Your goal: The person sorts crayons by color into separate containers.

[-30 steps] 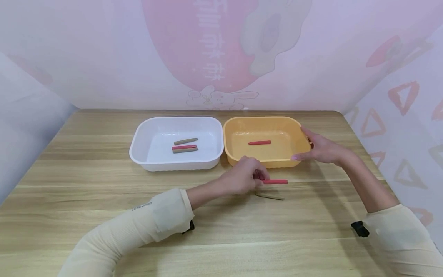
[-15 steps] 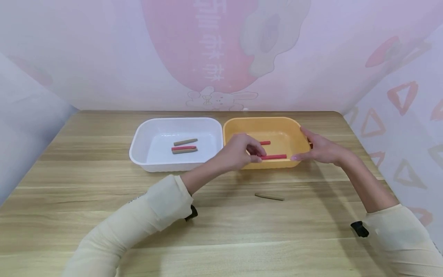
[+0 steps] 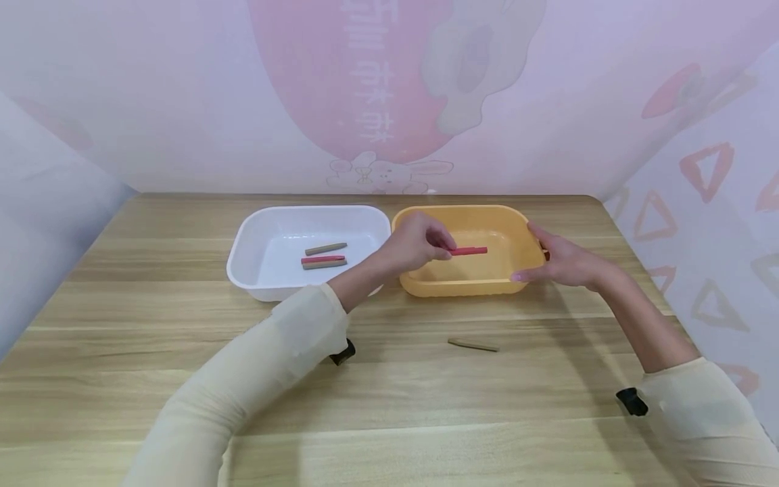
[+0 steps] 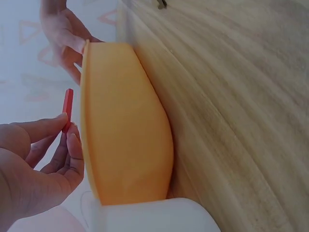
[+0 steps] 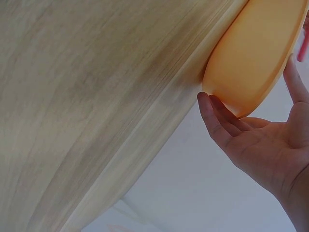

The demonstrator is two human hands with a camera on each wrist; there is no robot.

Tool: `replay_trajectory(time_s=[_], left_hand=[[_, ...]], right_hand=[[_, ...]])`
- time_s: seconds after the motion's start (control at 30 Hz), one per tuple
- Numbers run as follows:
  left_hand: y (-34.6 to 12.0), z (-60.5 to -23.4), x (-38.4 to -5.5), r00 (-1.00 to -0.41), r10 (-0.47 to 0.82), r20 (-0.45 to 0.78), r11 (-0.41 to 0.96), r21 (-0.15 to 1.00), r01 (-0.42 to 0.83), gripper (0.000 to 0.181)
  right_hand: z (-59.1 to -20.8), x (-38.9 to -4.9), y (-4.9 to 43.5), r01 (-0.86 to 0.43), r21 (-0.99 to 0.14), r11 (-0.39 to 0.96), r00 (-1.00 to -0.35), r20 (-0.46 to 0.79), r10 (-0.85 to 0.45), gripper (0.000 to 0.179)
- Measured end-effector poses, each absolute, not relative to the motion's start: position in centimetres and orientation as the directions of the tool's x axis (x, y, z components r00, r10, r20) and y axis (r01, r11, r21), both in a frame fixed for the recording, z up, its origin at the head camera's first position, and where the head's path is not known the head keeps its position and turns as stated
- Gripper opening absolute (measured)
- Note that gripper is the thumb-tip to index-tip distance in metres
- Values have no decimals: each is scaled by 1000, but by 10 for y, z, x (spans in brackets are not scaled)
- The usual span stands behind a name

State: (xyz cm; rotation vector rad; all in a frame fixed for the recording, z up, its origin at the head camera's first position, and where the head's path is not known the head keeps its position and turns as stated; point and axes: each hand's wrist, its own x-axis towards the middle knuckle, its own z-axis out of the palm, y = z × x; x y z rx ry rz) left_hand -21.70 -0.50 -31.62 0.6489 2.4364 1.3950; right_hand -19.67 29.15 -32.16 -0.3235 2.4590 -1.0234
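Note:
My left hand (image 3: pixel 420 240) pinches a red crayon (image 3: pixel 477 250) between thumb and fingertips, over the orange basin (image 3: pixel 462 288). In the left wrist view the crayon (image 4: pixel 68 104) stands out from the fingertips, above the basin's rim. The other red crayon in the basin can hardly be told apart behind the held one. At the basin's right end my right hand (image 3: pixel 562 260) grips it, thumb on the front rim and fingers round the outside. The right wrist view has those fingers (image 5: pixel 217 123) curving against the orange wall.
A white basin (image 3: pixel 258 293) stands left against the orange one. In it lie two brown crayons (image 3: pixel 326 249) and a red crayon (image 3: pixel 322 259). One more brown crayon (image 3: pixel 473 345) lies on the wooden table (image 3: pixel 389 406) in front. A printed wall (image 3: pixel 213 135) rises behind.
My left hand has lifted the red crayon from near the tabletop, over the front rim, and farther back into the space above the orange basin. The right hand stays on the basin.

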Motion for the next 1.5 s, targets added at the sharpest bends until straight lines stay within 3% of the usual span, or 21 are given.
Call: replay_trajectory(time_s=[0.43,0.7,1.0,1.17,1.33,1.5], left_hand=[[11,-339,-247,-899,431,-74,594,774,221,7],[24,-346,-251,-903,422,-84,623,751,221,10],[23,-343,-251,-886,460,-59,699,640,320,13],[18,-333,-246,-879,473,-53,676,662,324,17],[10,-323,-235,-836,548,16,588,704,399,15],[0,-311,-212,-713,699,54,432,763,482,14]], right_hand=[[-321,-195,293,-37,-729,683,-868,-315,-383,117],[-321,-194,293,-48,-715,698,-868,-316,-384,116],[-319,-194,291,-40,-726,686,-862,-322,-391,116],[-318,-192,292,-43,-724,688,-863,-320,-390,115],[-318,-192,292,-37,-719,694,-867,-323,-380,115],[-319,-193,292,-36,-719,694,-867,-323,-380,116]])
